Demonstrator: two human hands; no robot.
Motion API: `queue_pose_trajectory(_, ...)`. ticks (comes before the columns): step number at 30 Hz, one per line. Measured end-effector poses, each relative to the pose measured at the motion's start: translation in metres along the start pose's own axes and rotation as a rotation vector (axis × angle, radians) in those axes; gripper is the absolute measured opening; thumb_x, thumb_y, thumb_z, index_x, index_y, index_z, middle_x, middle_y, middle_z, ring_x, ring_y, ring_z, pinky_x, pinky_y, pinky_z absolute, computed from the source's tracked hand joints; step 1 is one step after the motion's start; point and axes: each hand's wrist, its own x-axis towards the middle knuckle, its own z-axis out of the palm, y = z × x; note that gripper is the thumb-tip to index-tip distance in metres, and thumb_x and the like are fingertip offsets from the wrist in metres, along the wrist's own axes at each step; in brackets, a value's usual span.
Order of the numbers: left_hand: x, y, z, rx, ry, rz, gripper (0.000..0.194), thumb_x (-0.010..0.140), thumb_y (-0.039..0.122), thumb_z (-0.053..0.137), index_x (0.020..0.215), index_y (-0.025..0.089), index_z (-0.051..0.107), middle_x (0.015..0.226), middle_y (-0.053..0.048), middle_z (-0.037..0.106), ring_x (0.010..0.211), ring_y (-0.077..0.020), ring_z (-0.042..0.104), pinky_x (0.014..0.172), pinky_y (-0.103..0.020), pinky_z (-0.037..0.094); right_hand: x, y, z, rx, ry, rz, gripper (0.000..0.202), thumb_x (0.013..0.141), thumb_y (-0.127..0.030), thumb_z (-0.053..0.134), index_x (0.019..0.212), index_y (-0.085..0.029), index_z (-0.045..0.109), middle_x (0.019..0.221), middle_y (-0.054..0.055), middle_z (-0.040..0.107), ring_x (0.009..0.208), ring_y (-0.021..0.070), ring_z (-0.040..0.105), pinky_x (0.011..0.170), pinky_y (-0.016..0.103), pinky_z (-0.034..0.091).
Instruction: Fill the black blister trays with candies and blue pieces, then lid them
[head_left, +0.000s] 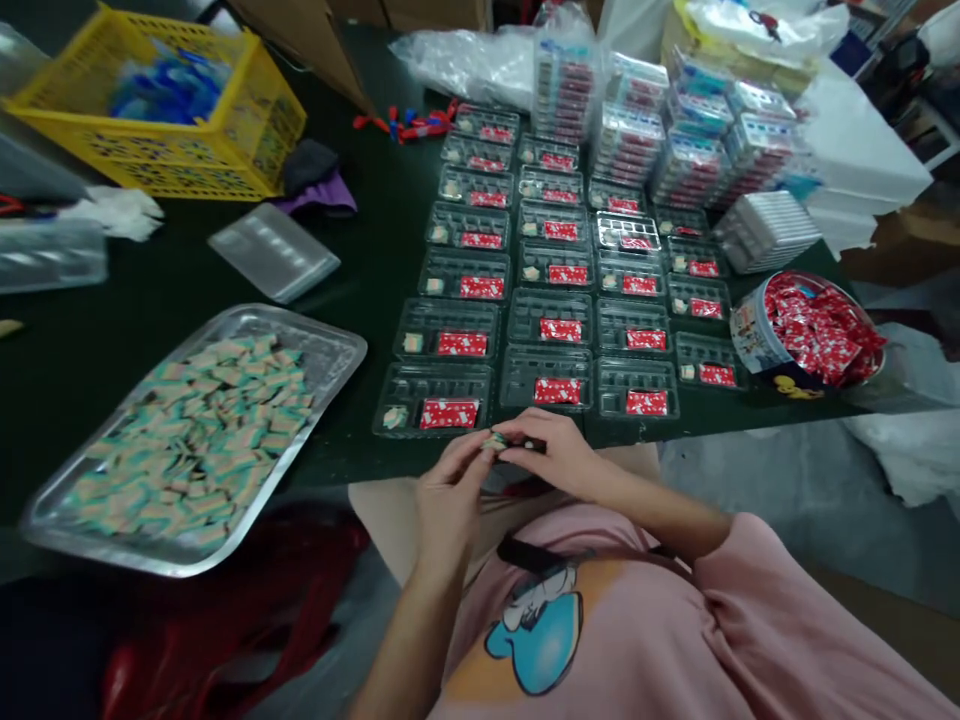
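Both hands meet at the table's front edge. My left hand [459, 470] pinches a small striped piece [495, 441], green and cream, which looks like those in the metal tray. My right hand [551, 450] is closed at the other side of it, its fingers also touching the piece. Just beyond the hands stand rows of clear plastic trays [517, 375], most with a red patterned packet [557, 391] and many with a small striped piece in one compartment. To the left lies the metal tray [341, 350] heaped with striped pieces [202, 430].
A tub [750, 335] of red packets stands at the right. Stacked packed trays [622, 140] rise at the back, beside white trays [772, 230]. A yellow crate [247, 140] with blue things sits back left, near a clear tray stack [276, 252].
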Motion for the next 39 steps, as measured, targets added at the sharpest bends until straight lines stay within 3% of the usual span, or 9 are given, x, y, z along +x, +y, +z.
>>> queue_pose_trajectory(5,-0.013,-0.007,0.043,0.134,-0.222,0.071,0.014,0.074,0.023,0.076,0.088,0.024,0.079,0.094,-0.004,0.072,0.088,-0.0159,0.066,0.079,-0.025,0.052,-0.036,0.004,-0.038,-0.020,0.122,0.141,0.013,0.087,-0.026,0.065,0.098,-0.022,0.072,0.088,0.002,0.068,0.076,0.0139,0.059,0.066,0.026,0.046)
queue_pose_trajectory(10,-0.012,-0.008,0.075,0.147,-0.384,0.031,0.029,0.078,0.021,0.072,0.106,0.026,0.075,0.097,-0.006,0.072,0.083,-0.0163,0.066,0.077,-0.027,0.052,-0.056,0.007,-0.091,-0.194,0.234,0.213,0.011,0.086,-0.026,0.063,0.092,-0.023,0.071,0.082,0.002,0.067,0.074,0.0153,0.059,0.067,0.028,0.046)
queue_pose_trajectory(12,-0.008,-0.010,0.081,0.255,-0.460,0.109,0.029,0.081,0.021,0.069,0.110,0.026,0.074,0.100,-0.006,0.072,0.085,-0.0175,0.066,0.078,-0.029,0.052,-0.057,0.016,-0.109,-0.280,0.277,0.244,0.011,0.085,-0.027,0.062,0.090,-0.022,0.071,0.081,0.002,0.067,0.074,0.0159,0.060,0.069,0.029,0.047)
queue_pose_trajectory(15,-0.003,-0.014,0.086,0.542,-0.613,0.353,0.026,0.087,0.022,0.061,0.110,0.026,0.073,0.102,-0.008,0.071,0.093,-0.0201,0.065,0.084,-0.033,0.051,-0.053,0.035,-0.125,-0.322,0.289,0.296,0.014,0.083,-0.030,0.062,0.090,-0.020,0.071,0.080,0.002,0.068,0.071,0.0156,0.061,0.066,0.028,0.047)
queue_pose_trajectory(19,0.004,-0.020,0.098,0.888,-0.703,0.662,0.028,0.094,0.023,0.050,0.116,0.022,0.068,0.097,-0.010,0.067,0.090,-0.0211,0.060,0.083,-0.036,0.048,-0.046,0.053,-0.125,-0.316,0.256,0.358,0.017,0.081,-0.030,0.062,0.093,-0.019,0.068,0.078,0.001,0.069,0.065,0.0137,0.060,0.062,0.026,0.045)
queue_pose_trajectory(23,0.012,-0.025,0.113,1.137,-0.716,0.809,0.034,0.097,0.022,0.042,0.124,0.019,0.063,0.091,-0.010,0.063,0.084,-0.0218,0.056,0.077,-0.036,0.044,-0.045,0.055,-0.121,-0.417,0.199,0.350,0.009,0.084,-0.024,0.060,0.089,-0.020,0.066,0.074,-0.001,0.067,0.062,0.0129,0.057,0.061,0.025,0.042)
queue_pose_trajectory(31,0.022,-0.030,0.127,1.346,-0.740,0.859,0.032,0.097,0.020,0.040,0.119,0.017,0.064,0.086,-0.010,0.058,0.082,-0.0238,0.053,0.073,-0.038,0.041,-0.046,0.051,-0.117,-0.716,0.159,0.250,0.012,0.089,-0.015,0.057,0.089,-0.017,0.068,0.086,0.006,0.064,0.078,0.0186,0.059,0.073,0.029,0.045)
queue_pose_trajectory(39,0.025,-0.027,0.135,1.406,-0.768,0.855,0.029,0.098,0.020,0.042,0.113,0.016,0.067,0.087,-0.009,0.058,0.083,-0.0235,0.054,0.072,-0.037,0.041,-0.051,0.056,-0.116,-0.732,0.158,0.208,0.014,0.091,-0.014,0.057,0.093,-0.018,0.070,0.090,0.008,0.063,0.084,0.0209,0.059,0.077,0.032,0.048)
